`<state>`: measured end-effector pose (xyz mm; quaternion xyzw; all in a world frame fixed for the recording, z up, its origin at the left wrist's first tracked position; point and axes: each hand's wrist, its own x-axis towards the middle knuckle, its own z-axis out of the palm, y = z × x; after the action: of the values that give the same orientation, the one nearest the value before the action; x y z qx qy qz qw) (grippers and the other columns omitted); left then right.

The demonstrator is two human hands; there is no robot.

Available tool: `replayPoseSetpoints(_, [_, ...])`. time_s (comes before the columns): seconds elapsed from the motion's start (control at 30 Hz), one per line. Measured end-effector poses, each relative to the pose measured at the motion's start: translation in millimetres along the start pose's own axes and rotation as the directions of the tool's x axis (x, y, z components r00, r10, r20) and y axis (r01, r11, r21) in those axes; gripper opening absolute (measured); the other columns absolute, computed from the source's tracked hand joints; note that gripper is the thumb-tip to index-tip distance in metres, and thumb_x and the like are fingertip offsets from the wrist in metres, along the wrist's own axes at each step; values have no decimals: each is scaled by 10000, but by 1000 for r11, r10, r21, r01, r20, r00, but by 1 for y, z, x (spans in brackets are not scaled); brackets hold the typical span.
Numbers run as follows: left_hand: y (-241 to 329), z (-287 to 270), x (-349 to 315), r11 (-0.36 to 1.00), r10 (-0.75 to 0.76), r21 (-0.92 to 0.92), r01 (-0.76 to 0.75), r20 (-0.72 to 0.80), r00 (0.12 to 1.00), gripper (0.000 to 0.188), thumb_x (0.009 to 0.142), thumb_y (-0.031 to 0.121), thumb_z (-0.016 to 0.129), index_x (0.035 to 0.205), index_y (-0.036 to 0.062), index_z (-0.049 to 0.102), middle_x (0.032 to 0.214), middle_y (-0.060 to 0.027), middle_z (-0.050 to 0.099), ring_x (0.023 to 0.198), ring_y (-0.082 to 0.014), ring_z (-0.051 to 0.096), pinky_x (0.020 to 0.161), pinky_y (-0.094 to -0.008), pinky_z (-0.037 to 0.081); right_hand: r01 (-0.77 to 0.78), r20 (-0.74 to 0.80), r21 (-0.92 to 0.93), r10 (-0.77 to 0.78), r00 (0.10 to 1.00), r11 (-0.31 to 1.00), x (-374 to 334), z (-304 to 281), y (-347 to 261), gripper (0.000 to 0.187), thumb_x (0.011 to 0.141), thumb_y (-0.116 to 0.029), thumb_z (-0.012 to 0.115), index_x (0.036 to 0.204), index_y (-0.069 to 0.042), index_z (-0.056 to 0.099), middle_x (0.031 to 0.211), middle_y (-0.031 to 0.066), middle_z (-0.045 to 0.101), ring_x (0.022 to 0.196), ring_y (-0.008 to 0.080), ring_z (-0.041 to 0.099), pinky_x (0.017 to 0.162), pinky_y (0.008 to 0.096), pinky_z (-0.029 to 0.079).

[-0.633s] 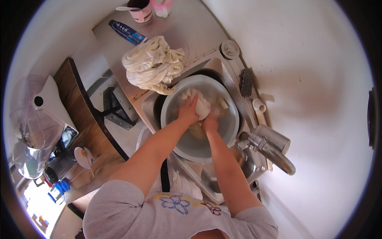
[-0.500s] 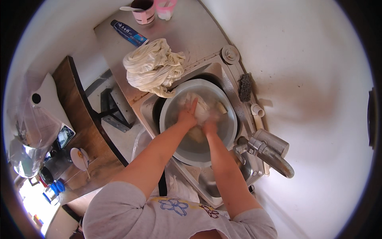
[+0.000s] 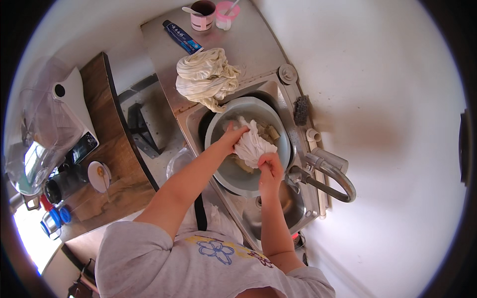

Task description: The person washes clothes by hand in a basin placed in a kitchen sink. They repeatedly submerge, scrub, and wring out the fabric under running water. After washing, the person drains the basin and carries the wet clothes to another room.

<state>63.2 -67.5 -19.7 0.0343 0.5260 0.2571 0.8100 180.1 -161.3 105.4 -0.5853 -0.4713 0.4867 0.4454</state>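
Observation:
A wet white cloth (image 3: 252, 145) hangs bunched between my hands above a grey basin (image 3: 243, 103). My left hand (image 3: 232, 139) grips its left side, the fingers bent over the fabric. With fingers pinched, my right hand (image 3: 271, 168) holds the cloth's lower right end. Cloudy water fills the basin, and beige cloth (image 3: 269, 133) shows in it beside the white one. The basin sits in the larger bowl of a metal sink (image 3: 191, 118). Just beyond it, a twisted heap of cream cloth (image 3: 206, 77) lies on the counter.
A curved faucet (image 3: 343, 186) stands right of the basin, by the smaller sink bowl (image 3: 293, 211). A dark scrub brush (image 3: 301, 110) is by the wall. The counter holds a blue tube (image 3: 183, 37) and pink cups (image 3: 202, 17). Left is a wooden table (image 3: 117, 174) with a bowl (image 3: 99, 176).
The white cloth has come up out of the water in my hands. My right hand has moved up and right, now pinching the cloth's end. The view has shifted slightly.

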Motion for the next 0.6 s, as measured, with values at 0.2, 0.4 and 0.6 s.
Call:
replayPoseSetpoints(0.2, [-23,-1,-7,936,185,-352,-20,443,877,450,911,245,524,1337,124,445,1235,-114,553,1071,-261,587,915,-367,491,235,-96,-741,-446,890,629,26,15,25,383,828,-180,596,1179,-41,533,1159,180,502,1023,344,510,844,392,426])
replayPoseSetpoints(0.4, [-24,27,8,934,17,-318,161,491,871,483,896,495,545,1164,97,593,1075,-66,638,926,-216,621,800,-345,494,81,-174,-739,-305,936,669,43,27,54,748,710,-423,734,1295,-45,461,1181,214,526,1125,389,470,948,453,373])
replayPoseSetpoints(0.6, [-31,29,20,872,417,287,-395,-15,909,494,843,461,586,1090,36,627,884,-130,683,843,-293,656,743,-360,502,86,-352,-506,-297,888,858,73,19,69,400,799,-320,669,1041,-18,565,920,162,608,894,340,584,783,380,460])
